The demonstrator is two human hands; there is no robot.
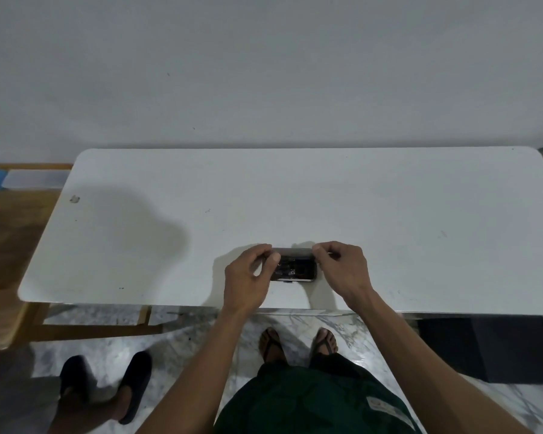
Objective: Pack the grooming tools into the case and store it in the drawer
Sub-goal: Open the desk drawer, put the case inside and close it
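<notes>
A small dark case (pixel 295 267) lies on the white table (pixel 170 233), near its front edge and roughly in the middle. Its lid (pixel 295 252) stands partly raised at the far side, and dark tools show dimly inside. My left hand (pixel 248 277) pinches the lid's left corner between thumb and fingers. On the other side, my right hand (pixel 342 267) pinches the right corner of the lid. The table's drawer front (pixel 295 312) shows as a thin strip under the table edge, below the case.
A wooden chair (pixel 10 277) stands at the table's left end. Another person's feet in dark slippers (pixel 107 386) are on the marble floor at lower left. A dark box (pixel 489 349) sits under the table's right side. A white wall lies behind.
</notes>
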